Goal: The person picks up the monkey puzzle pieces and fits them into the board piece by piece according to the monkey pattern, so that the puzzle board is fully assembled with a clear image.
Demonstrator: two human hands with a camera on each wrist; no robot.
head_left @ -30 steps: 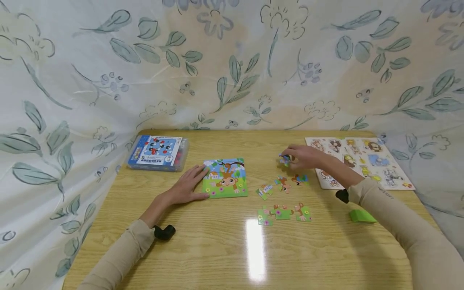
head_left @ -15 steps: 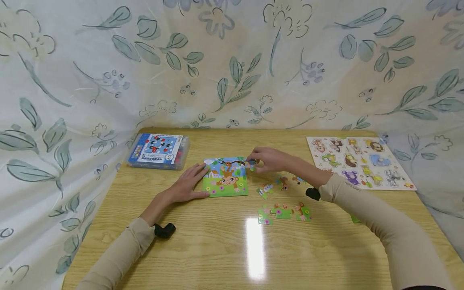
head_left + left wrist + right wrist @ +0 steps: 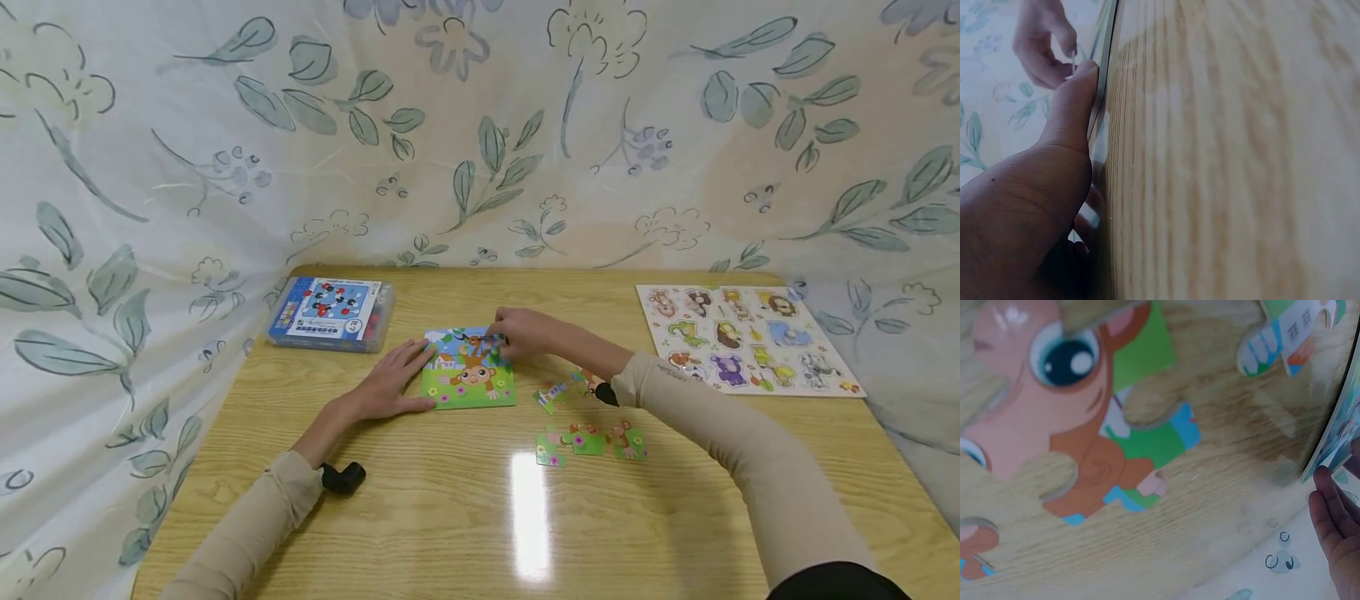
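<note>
In the head view, a square puzzle board [image 3: 472,390] with a monkey picture lies flat on the wooden table. My left hand [image 3: 390,383] rests against its left side, fingers at the upper left and thumb near the lower corner; the left wrist view shows this thumb [image 3: 1072,109] stretched along the board's edge. Over the board's upper right part, my right hand [image 3: 527,333] pinches a small puzzle piece [image 3: 1074,62], seen edge-on in the left wrist view. Loose monkey puzzle pieces [image 3: 588,442] lie right of the board, partly hidden by my right forearm.
A clear plastic case [image 3: 330,315] with a blue molecule-picture label stands at the back left. A white board of animal shapes [image 3: 750,337] lies at the back right. Floral cloth [image 3: 480,133] hangs behind the table's far edge.
My right hand has carried the puzzle piece leftward from beside the animal board to over the monkey board. My left hand stays at the board's left side.
</note>
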